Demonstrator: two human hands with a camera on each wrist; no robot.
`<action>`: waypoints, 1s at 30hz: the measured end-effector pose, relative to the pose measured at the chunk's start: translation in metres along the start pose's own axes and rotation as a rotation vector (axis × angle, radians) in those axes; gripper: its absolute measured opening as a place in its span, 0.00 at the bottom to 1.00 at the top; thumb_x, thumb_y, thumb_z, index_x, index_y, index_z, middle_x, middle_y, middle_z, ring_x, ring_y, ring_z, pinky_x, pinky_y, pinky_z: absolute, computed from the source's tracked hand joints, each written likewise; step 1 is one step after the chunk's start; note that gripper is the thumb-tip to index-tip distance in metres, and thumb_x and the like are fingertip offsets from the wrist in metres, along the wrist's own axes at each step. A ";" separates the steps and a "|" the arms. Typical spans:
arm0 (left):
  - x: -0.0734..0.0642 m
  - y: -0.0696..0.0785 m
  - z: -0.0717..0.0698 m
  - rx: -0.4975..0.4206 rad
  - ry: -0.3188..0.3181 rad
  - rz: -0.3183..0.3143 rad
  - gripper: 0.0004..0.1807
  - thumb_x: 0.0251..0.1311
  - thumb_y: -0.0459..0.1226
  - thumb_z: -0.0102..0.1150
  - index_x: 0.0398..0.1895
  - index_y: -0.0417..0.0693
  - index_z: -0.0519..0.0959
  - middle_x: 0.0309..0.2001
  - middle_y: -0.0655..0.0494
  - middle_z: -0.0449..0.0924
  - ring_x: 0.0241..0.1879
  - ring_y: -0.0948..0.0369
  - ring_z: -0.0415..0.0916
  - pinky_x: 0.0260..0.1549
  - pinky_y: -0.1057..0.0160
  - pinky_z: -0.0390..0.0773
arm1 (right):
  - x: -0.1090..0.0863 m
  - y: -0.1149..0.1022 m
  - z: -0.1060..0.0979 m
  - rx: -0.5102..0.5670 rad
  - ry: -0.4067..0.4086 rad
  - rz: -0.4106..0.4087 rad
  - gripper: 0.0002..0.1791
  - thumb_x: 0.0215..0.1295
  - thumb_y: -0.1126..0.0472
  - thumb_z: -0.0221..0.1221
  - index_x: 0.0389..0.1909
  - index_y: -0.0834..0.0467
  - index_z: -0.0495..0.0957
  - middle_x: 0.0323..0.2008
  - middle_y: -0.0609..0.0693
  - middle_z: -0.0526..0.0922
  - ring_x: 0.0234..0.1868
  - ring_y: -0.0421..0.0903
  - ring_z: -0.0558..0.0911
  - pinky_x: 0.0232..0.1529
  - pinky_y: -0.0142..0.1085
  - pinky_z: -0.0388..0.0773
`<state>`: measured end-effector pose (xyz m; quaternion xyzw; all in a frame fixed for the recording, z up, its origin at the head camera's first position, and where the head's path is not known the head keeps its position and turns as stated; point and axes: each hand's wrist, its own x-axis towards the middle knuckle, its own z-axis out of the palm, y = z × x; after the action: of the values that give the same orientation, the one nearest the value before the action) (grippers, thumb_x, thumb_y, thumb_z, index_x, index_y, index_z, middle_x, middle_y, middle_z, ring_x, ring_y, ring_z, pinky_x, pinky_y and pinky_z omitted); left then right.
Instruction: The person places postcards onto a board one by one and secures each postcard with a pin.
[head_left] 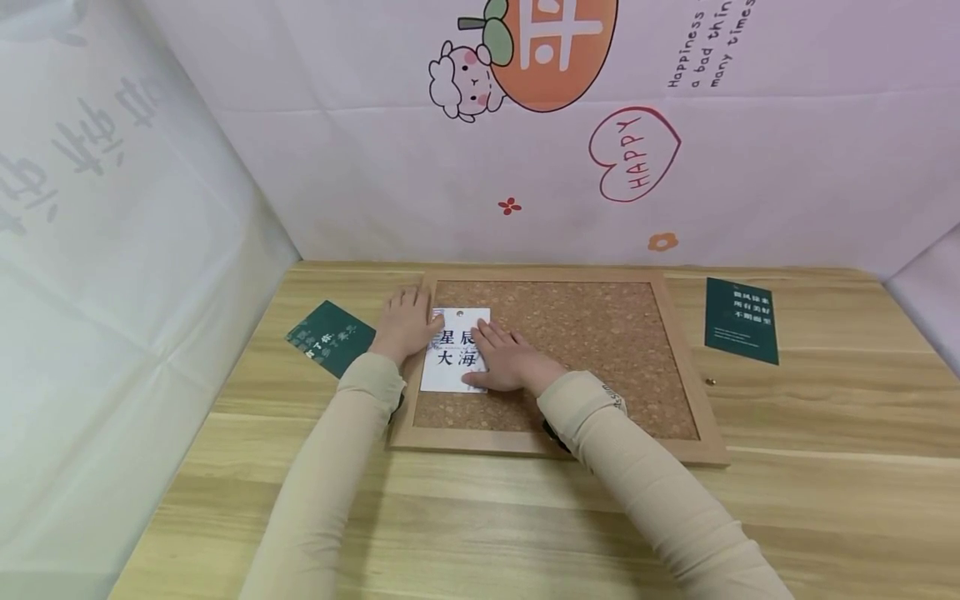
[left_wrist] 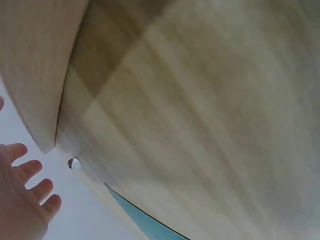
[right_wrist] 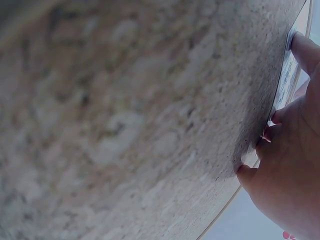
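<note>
A white card with large dark Chinese characters lies on the left part of a wood-framed corkboard. At its top middle sits a small round metal pin head. My left hand rests over the board's left frame, fingers extended, its thumb reaching the card's upper left edge. From the other side, my right hand lies flat with spread fingers across the card's right edge and the cork. In the right wrist view, the fingertips of that hand touch down at the cork and card.
A dark green printed card lies left of the board, partly behind the left wrist. Another green card is to the right, with a small brass-coloured pin near it. The left wrist view shows a shiny round stud beside the frame.
</note>
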<state>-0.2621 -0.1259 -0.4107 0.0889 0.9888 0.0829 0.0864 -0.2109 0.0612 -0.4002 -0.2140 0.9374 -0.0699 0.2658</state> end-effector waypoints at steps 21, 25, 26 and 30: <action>-0.005 0.006 0.008 -0.045 -0.078 -0.063 0.39 0.72 0.55 0.31 0.77 0.43 0.39 0.78 0.45 0.35 0.76 0.43 0.36 0.74 0.45 0.42 | -0.003 -0.001 -0.002 0.029 0.012 -0.018 0.47 0.69 0.35 0.44 0.76 0.56 0.35 0.77 0.52 0.32 0.78 0.49 0.35 0.77 0.50 0.37; -0.007 0.007 0.006 -0.039 -0.089 -0.059 0.39 0.72 0.55 0.30 0.77 0.43 0.38 0.78 0.45 0.35 0.76 0.43 0.36 0.74 0.45 0.43 | -0.002 -0.001 -0.002 0.032 0.009 -0.009 0.48 0.69 0.35 0.44 0.76 0.56 0.35 0.77 0.51 0.32 0.78 0.49 0.35 0.77 0.49 0.37; -0.007 0.008 0.006 -0.038 -0.090 -0.057 0.39 0.72 0.55 0.29 0.77 0.43 0.37 0.78 0.45 0.34 0.76 0.43 0.36 0.74 0.45 0.43 | -0.002 -0.001 -0.002 0.034 0.010 -0.009 0.48 0.69 0.35 0.45 0.76 0.56 0.35 0.77 0.52 0.32 0.78 0.49 0.35 0.77 0.49 0.37; -0.009 0.008 0.006 -0.038 -0.099 -0.056 0.39 0.73 0.55 0.28 0.77 0.43 0.36 0.78 0.45 0.32 0.76 0.43 0.35 0.74 0.45 0.43 | -0.001 0.000 -0.002 0.039 0.016 -0.012 0.48 0.68 0.35 0.45 0.76 0.56 0.35 0.77 0.52 0.33 0.78 0.50 0.35 0.77 0.50 0.37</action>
<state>-0.2511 -0.1191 -0.4135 0.0636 0.9837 0.0946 0.1391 -0.2106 0.0615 -0.3982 -0.2137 0.9366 -0.0913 0.2621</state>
